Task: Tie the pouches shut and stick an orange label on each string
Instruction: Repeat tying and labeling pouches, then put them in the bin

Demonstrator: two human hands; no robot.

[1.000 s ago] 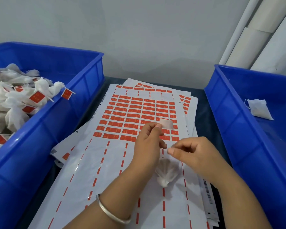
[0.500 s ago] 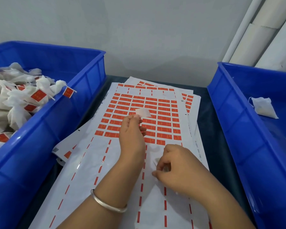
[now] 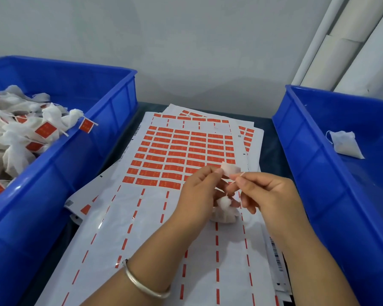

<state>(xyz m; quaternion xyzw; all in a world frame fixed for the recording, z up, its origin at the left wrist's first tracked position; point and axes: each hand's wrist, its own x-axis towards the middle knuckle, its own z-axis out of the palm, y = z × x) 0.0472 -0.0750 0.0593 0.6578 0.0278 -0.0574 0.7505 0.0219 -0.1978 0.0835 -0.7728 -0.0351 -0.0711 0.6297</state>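
A small white pouch (image 3: 225, 212) hangs just above the label sheet, tied at its neck. My right hand (image 3: 266, 193) pinches its thin white string (image 3: 239, 176) and holds it taut upward. My left hand (image 3: 199, 191) pinches a peeled label (image 3: 229, 168) by one edge, pale back side toward me, right beside the string's upper end. Below both hands lies the sheet of orange labels (image 3: 175, 160); its near half is stripped.
A blue bin (image 3: 80, 151) on the left holds several tied pouches with orange labels. A blue bin (image 3: 307, 155) on the right holds one untied white pouch (image 3: 345, 144). More label sheets lie stacked underneath. White pipes stand at the back right.
My left hand carried the peeled label from the sheet's middle rightward to the string. My right hand rose from the sheet, lifting the pouch by its string.
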